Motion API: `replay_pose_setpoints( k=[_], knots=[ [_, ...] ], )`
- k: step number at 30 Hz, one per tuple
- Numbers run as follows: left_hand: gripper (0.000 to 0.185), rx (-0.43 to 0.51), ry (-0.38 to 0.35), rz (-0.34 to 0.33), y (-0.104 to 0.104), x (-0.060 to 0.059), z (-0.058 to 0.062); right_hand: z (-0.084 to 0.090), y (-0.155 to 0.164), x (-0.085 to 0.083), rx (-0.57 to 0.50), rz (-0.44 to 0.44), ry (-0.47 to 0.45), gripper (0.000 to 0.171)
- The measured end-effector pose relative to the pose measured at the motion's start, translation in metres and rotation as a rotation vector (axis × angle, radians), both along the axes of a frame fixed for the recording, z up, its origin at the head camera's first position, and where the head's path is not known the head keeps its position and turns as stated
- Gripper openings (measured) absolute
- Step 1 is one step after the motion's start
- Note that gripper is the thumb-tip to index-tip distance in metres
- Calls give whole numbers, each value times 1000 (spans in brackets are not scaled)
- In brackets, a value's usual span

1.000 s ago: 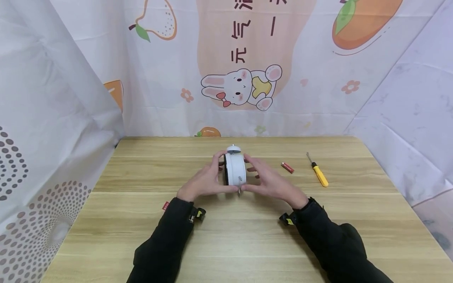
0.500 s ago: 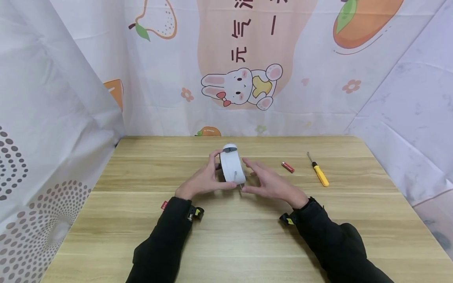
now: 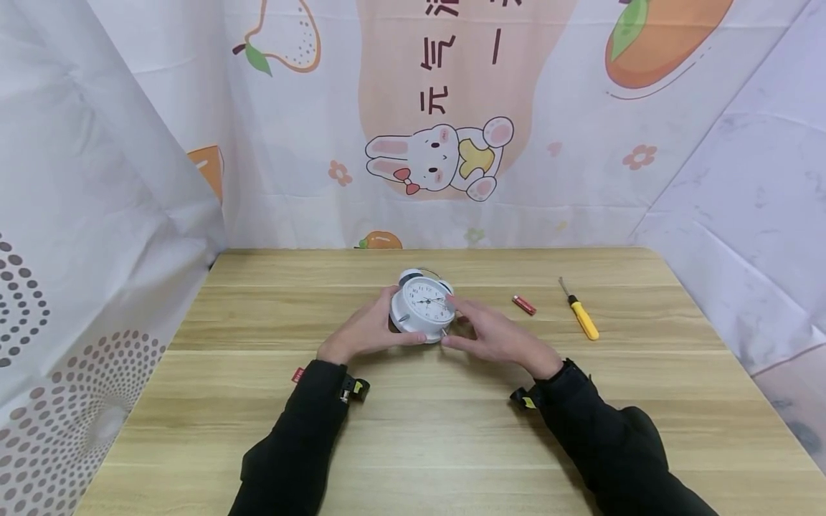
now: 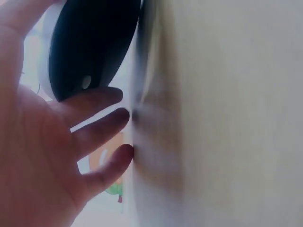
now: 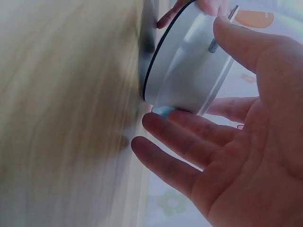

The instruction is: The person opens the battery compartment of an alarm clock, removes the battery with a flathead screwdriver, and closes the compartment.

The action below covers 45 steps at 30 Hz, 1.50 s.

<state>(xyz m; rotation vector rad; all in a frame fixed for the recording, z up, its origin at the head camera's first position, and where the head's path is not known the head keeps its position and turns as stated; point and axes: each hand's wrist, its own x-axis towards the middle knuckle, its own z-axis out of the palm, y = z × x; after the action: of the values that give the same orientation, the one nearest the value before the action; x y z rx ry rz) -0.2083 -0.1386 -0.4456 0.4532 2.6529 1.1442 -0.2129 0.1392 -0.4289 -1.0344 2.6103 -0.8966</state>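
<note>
A white twin-bell alarm clock leans back low over the table in the head view, dial facing up. My left hand grips its left side, thumb along the lower rim. The black back shows in the left wrist view, fingers under it and the lower ones spread loosely. My right hand holds the clock's right side between thumb and index finger. In the right wrist view, that thumb lies at a metal leg, while the other fingers reach beneath the white casing.
To the right on the wooden table lie a red battery and a screwdriver with a yellow handle. A printed cloth hangs behind the table's far edge.
The alarm clock, first upright and edge-on, has turned and tipped back so its dial now faces up. The right index finger, briefly apart from it, now lies at the dial's edge.
</note>
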Motion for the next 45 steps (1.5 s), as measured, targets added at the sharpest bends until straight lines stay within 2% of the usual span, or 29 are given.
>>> replay_pose_setpoints(
  k=[8, 15, 20, 26, 31, 37, 45],
  knots=[
    [117, -110, 5, 14, 1, 0, 1, -2, 0, -2, 24, -11, -5, 83],
    [113, -174, 0, 22, 3, 5, 9, -6, -2, -3, -62, 25, -67, 86],
    [103, -192, 3, 14, 5, 6, 10, -9, -2, -2, -100, 50, -116, 76],
    [102, -203, 20, -10, 7, 8, 11, -11, 0, -1, -56, 53, -83, 76],
    [96, -199, 33, -4, 6, 7, 9, -10, 0, 0, -10, 56, -59, 76],
    [94, -160, -2, 13, 4, 7, 10, -10, 2, 1, 24, 42, -69, 75],
    [97, -170, -26, 15, 1, 7, 14, -10, 0, 1, 37, 64, -59, 74]
  ],
)
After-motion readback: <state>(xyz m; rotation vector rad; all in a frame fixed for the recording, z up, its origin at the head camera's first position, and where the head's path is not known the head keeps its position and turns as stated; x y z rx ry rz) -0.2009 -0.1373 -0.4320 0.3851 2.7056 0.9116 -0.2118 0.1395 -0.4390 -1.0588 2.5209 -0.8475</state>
